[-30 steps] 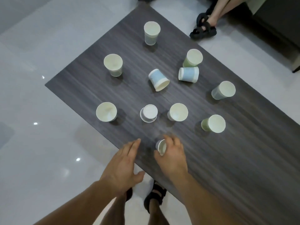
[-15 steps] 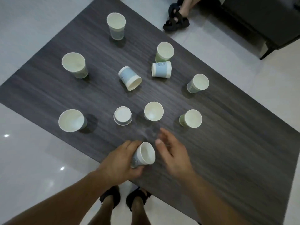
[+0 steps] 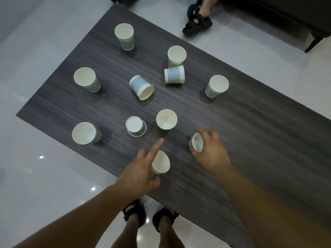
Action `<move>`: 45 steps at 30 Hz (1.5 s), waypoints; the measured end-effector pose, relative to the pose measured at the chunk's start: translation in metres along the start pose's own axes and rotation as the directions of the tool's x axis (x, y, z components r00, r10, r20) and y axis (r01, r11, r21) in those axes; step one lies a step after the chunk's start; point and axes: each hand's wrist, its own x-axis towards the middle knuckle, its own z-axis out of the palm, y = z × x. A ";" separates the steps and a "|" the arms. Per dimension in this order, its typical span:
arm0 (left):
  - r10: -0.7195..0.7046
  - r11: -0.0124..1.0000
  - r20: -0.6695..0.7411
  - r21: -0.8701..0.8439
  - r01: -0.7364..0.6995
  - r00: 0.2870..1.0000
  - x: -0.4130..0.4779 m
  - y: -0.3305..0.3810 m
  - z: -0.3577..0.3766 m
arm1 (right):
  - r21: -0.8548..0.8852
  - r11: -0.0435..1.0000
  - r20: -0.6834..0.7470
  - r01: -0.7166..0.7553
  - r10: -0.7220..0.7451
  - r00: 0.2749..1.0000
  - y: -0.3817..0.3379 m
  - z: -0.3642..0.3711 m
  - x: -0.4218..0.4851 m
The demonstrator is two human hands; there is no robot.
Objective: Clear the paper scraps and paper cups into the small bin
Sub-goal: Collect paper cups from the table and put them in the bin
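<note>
Near the front edge of the dark wooden table (image 3: 250, 140), my left hand (image 3: 139, 172) holds a paper cup (image 3: 160, 164), with the index finger stretched out past it. To the right, my right hand (image 3: 209, 151) grips a second paper cup (image 3: 197, 144), its mouth turned to the left. Several more paper cups stand or lie on the table: an upright one (image 3: 166, 119) just beyond my hands, an upside-down one (image 3: 135, 126), and two blue ones on their sides (image 3: 141, 87) (image 3: 174, 74). No bin and no paper scraps are in view.
Other upright cups stand at the left (image 3: 86, 133) (image 3: 86, 79), at the back (image 3: 124, 36) (image 3: 176, 55) and at the right (image 3: 216, 85). Another person's sandalled foot (image 3: 197, 22) rests on the tiled floor beyond the table, beside a dark sofa (image 3: 286, 15). My own feet (image 3: 150, 217) are under the table's near edge.
The cup passed from my right hand to my left hand. My right hand then moved right and took hold of the green cup that stood there.
</note>
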 end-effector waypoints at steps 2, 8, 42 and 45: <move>0.007 0.998 0.019 0.061 -0.008 1.000 -0.005 0.015 -0.003 | 0.013 1.000 0.018 -0.019 0.019 1.000 -0.001 0.006 -0.035; 0.065 0.984 -0.041 0.171 -0.057 0.997 -0.025 0.081 -0.031 | 0.131 0.988 -0.049 -0.084 0.091 0.995 -0.010 -0.028 -0.113; 0.675 0.098 0.730 0.054 -0.994 0.106 -0.492 0.425 0.271 | 0.773 0.226 -0.279 -0.593 0.960 0.002 0.106 0.028 -0.850; 0.661 0.071 0.750 -0.036 -0.997 0.020 -0.554 0.439 0.321 | 0.797 0.120 -0.225 -0.592 0.968 -0.107 0.121 0.048 -0.920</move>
